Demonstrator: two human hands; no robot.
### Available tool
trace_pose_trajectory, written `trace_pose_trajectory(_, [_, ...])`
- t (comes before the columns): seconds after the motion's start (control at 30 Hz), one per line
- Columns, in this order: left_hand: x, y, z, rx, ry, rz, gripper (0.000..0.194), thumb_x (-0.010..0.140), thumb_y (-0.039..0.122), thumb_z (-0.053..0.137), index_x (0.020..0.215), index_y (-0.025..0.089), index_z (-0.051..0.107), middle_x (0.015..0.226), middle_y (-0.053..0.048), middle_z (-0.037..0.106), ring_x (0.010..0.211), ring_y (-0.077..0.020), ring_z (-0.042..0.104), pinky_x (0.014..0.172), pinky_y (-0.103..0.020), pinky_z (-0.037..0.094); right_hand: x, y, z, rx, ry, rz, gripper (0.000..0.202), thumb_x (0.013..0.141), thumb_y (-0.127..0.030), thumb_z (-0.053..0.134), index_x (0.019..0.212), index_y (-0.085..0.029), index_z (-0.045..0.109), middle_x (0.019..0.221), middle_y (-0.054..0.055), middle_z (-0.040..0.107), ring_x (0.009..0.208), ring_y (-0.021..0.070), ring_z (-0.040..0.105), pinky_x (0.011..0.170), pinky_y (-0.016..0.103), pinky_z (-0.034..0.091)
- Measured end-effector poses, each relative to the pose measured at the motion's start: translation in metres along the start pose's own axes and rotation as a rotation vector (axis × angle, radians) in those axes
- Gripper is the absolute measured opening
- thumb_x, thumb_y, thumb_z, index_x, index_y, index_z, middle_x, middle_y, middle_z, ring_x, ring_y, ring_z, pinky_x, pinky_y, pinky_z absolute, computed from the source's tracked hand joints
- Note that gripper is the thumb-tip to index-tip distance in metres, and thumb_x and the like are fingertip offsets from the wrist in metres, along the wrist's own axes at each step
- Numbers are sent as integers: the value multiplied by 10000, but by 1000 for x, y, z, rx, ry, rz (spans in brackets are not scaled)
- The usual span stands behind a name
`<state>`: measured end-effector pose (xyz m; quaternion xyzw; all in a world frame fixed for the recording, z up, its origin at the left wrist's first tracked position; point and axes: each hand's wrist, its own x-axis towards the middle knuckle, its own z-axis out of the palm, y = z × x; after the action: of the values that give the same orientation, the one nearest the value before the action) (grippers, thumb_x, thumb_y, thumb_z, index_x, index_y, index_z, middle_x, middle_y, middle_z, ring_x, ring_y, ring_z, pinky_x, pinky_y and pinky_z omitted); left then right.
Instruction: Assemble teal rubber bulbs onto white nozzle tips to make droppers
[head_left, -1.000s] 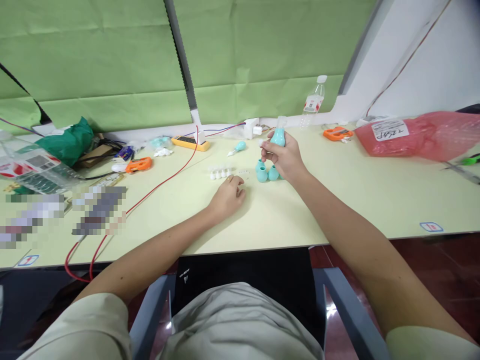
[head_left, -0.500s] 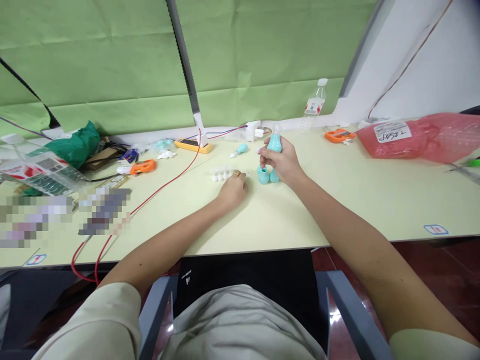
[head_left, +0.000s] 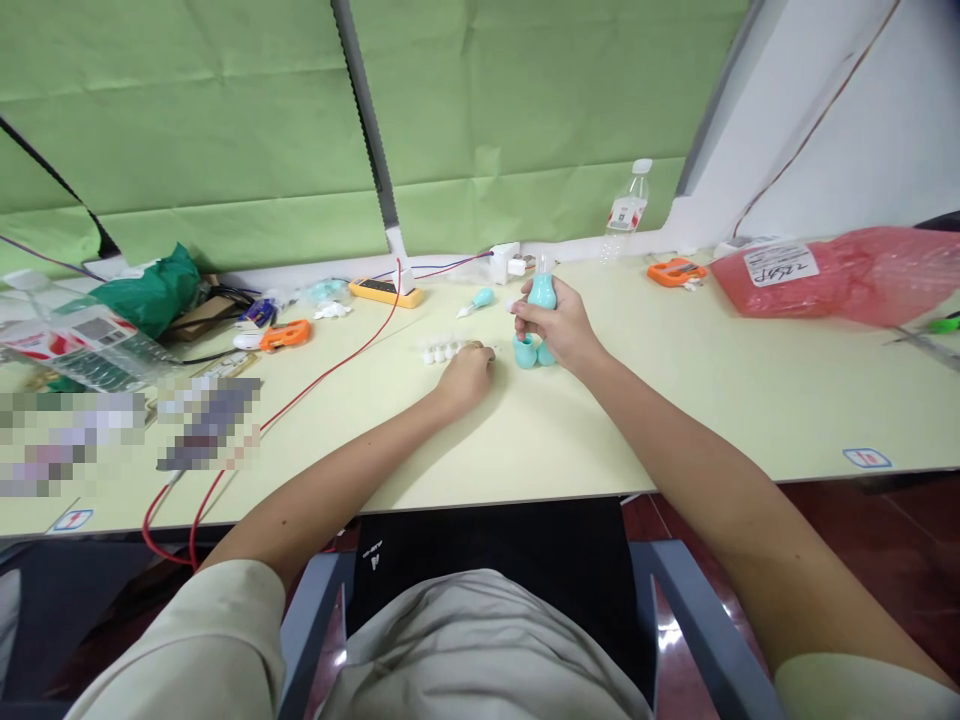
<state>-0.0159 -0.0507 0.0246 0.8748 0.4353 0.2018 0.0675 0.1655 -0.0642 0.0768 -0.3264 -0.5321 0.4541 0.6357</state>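
My right hand (head_left: 564, 325) is closed around a teal squeeze bulb (head_left: 541, 292) with a clear tip pointing up. A small white piece (head_left: 511, 306) shows at its thumb and fingertips. Just below that hand stand teal rubber bulbs, one with its round opening facing up (head_left: 525, 352) and another (head_left: 545, 354) partly hidden behind the hand. My left hand (head_left: 466, 374) rests on the table with curled fingers; whatever they hold, if anything, is hidden. Beside it lies a row of several small white pieces (head_left: 439, 355). Farther back lies another teal bulb with a pale tip (head_left: 481, 299).
A yellow multimeter (head_left: 386, 291) and a white plug adapter (head_left: 505, 262) sit along the back. Orange-handled tools lie left (head_left: 286, 334) and right (head_left: 676, 272). A water bottle (head_left: 627, 212) stands near a red plastic bag (head_left: 840, 275). A red cable (head_left: 330, 372) crosses the table's left side.
My right hand, with the squeeze bulb in it, has shifted slightly left and down. The left hand has hardly moved.
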Motion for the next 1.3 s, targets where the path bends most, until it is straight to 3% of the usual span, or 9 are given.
trace_pose_trajectory(0.17, [9, 3, 0, 109, -82, 49, 293, 915, 93, 438, 842, 132, 719, 888, -145, 684, 853, -236, 644, 800, -349, 496, 1, -2, -2, -7, 8, -8, 457, 659, -349, 906, 933, -248, 554, 719, -34, 611, 616, 156, 592, 522, 318, 532])
trace_pose_trajectory(0.37, [15, 3, 2, 160, -100, 93, 226, 918, 115, 480, 1006, 127, 687, 965, -147, 688, 882, -239, 656, 806, -340, 499, 2, -3, -3, 12, 12, -6, 462, 660, -337, 910, 941, -250, 553, 721, -29, 596, 621, 162, 590, 529, 327, 526])
trace_pose_trajectory(0.5, [20, 2, -3, 154, -141, 115, 228, 917, 103, 466, 922, 129, 692, 925, -143, 696, 856, -233, 652, 798, -336, 497, 2, -4, -3, 10, 9, -17, 448, 671, -328, 902, 936, -252, 549, 718, -31, 590, 620, 160, 588, 525, 324, 527])
trace_pose_trajectory(0.7, [38, -3, -24, 43, -170, 195, 265, 881, 89, 478, 864, 131, 740, 877, -117, 732, 801, -211, 655, 773, -324, 496, 5, -9, -6, -13, 49, -34, 451, 665, -335, 895, 940, -253, 546, 740, -35, 593, 620, 149, 586, 532, 320, 539])
trace_pose_trajectory(0.9, [83, -20, -52, -57, -154, 168, 197, 816, 139, 586, 854, 164, 778, 864, -58, 765, 766, -180, 663, 732, -297, 492, 11, -12, -14, -4, 96, -68, 440, 680, -314, 877, 946, -264, 531, 777, -33, 591, 634, 138, 580, 549, 307, 539])
trace_pose_trajectory(1.07, [108, -20, -46, 41, -273, 197, 213, 787, 160, 596, 886, 158, 784, 903, -67, 770, 802, -182, 667, 743, -281, 492, 15, -10, -20, -8, 133, -85, 431, 688, -330, 870, 942, -263, 529, 753, -40, 581, 606, 127, 571, 544, 296, 535])
trace_pose_trajectory(1.3, [117, -10, -40, 228, -476, 154, 306, 758, 220, 623, 1020, 173, 775, 1025, -104, 759, 830, -216, 672, 765, -298, 504, 18, -4, -24, -38, 113, -98, 449, 686, -364, 877, 956, -269, 531, 762, -45, 600, 612, 126, 593, 539, 286, 557])
